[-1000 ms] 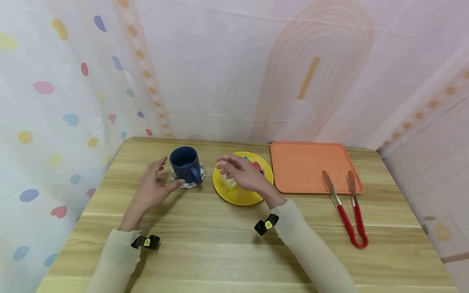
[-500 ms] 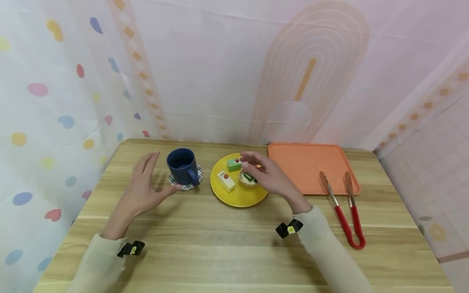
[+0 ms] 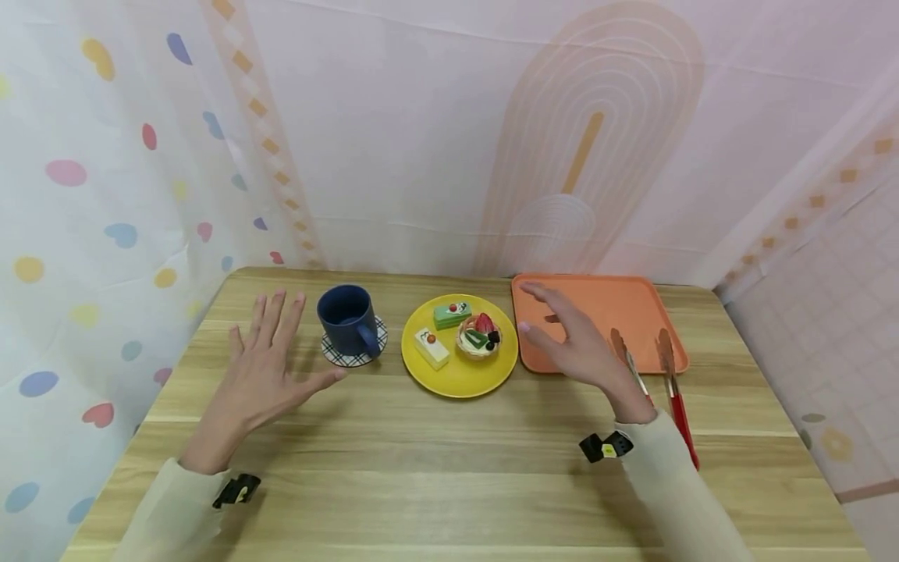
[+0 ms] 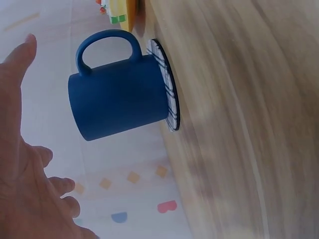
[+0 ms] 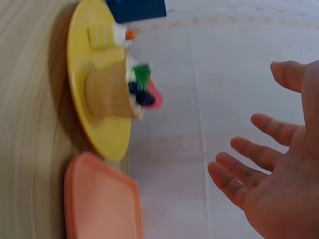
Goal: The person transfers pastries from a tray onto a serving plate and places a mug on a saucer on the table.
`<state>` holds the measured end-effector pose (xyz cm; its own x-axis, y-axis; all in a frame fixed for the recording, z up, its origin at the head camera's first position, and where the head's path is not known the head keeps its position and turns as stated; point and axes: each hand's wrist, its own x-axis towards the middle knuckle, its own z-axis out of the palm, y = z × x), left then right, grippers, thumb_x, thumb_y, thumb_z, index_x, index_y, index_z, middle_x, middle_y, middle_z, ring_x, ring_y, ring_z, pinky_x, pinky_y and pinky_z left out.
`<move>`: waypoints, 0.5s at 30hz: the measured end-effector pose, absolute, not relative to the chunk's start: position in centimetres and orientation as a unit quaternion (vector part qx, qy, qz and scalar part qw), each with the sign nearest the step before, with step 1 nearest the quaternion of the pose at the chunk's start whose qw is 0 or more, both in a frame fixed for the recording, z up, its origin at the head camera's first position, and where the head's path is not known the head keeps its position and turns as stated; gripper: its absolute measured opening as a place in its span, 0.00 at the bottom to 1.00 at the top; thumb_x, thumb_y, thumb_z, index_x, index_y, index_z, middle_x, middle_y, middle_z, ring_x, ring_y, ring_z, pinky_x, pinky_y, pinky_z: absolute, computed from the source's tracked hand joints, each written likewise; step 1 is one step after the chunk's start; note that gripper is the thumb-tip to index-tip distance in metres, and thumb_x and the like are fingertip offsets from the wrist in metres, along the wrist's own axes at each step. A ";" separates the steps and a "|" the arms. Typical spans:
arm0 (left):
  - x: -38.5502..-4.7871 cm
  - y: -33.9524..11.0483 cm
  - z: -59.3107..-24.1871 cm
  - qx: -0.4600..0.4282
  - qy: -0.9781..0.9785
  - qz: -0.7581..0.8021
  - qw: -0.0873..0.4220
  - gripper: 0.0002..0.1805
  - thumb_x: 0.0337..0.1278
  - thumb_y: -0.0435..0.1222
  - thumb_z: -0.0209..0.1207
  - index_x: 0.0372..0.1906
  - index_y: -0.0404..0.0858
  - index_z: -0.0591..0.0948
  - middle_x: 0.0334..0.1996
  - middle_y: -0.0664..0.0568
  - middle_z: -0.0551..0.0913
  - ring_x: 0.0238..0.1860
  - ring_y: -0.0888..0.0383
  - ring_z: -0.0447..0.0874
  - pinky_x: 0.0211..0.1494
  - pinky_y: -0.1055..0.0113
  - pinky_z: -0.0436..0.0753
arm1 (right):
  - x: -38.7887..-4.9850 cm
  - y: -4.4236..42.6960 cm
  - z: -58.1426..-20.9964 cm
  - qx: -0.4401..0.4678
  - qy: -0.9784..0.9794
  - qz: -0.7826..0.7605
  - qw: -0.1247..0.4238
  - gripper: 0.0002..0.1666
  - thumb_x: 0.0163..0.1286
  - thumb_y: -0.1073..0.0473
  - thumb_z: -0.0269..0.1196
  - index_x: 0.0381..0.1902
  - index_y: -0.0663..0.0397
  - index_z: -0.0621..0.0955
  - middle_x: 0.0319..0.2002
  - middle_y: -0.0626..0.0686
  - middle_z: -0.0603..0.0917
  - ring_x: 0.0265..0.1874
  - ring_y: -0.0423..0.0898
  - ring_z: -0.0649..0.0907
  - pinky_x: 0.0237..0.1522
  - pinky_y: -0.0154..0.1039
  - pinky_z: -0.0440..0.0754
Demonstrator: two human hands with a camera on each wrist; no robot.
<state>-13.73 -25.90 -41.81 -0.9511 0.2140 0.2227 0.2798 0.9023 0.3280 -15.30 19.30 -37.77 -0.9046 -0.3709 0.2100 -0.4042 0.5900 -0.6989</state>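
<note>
My left hand (image 3: 263,371), its fingers spread, hovers left of the dark blue mug (image 3: 346,324) and holds nothing. The mug stands upright on a round checked coaster (image 3: 337,357), its handle toward the front right; the left wrist view shows a gap between hand and mug. Over the near left part of the orange tray (image 3: 604,300) hangs my right hand (image 3: 579,343), fingers relaxed and nothing in them. Beside it lies a yellow plate (image 3: 456,382) bearing a white cake slice (image 3: 431,351), a green cake slice (image 3: 451,315) and a fruit tart (image 3: 478,339).
Red-handled tongs (image 3: 681,414) lie with their tips on the tray, partly hidden behind my right wrist. A patterned cloth (image 3: 421,140) hangs behind the wooden table (image 3: 421,484) and along its sides.
My right hand has moved right, from over the plate to over the tray, uncovering the cakes. My left hand has drawn slightly left of the mug and spread its fingers.
</note>
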 end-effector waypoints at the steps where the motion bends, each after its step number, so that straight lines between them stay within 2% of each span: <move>1: -13.7 -26.0 -41.8 -0.128 -0.972 -0.177 0.091 0.68 0.50 0.69 0.66 0.84 0.53 0.37 0.84 0.49 0.30 0.84 0.46 0.21 0.75 0.17 0.35 | -15.2 19.8 -37.8 0.212 -0.894 0.393 0.023 0.37 0.79 0.48 0.59 0.80 0.41 0.62 0.79 0.52 0.64 0.77 0.55 0.66 0.70 0.61 0.76; 7: -13.3 -26.6 -41.9 -0.131 -0.974 -0.163 0.089 0.68 0.50 0.70 0.65 0.84 0.52 0.36 0.84 0.51 0.28 0.83 0.45 0.19 0.74 0.18 0.27 | -14.8 22.4 -37.9 0.183 -0.917 0.352 0.044 0.40 0.77 0.44 0.59 0.82 0.37 0.59 0.83 0.48 0.55 0.81 0.58 0.56 0.76 0.71 0.63; 11: -13.2 -26.9 -42.2 -0.130 -0.975 -0.161 0.079 0.66 0.52 0.70 0.63 0.84 0.53 0.36 0.83 0.53 0.27 0.83 0.48 0.17 0.74 0.20 0.24 | -14.7 24.2 -38.4 0.180 -0.923 0.330 0.075 0.43 0.76 0.47 0.62 0.82 0.43 0.58 0.83 0.51 0.53 0.81 0.63 0.54 0.75 0.76 0.57; 15: -13.1 -27.4 -42.5 -0.122 -0.978 -0.150 0.073 0.65 0.53 0.71 0.61 0.84 0.53 0.36 0.83 0.52 0.28 0.83 0.48 0.17 0.72 0.16 0.28 | -14.5 26.0 -39.2 0.176 -0.928 0.314 0.096 0.46 0.75 0.46 0.63 0.82 0.48 0.57 0.83 0.54 0.51 0.81 0.65 0.53 0.75 0.77 0.55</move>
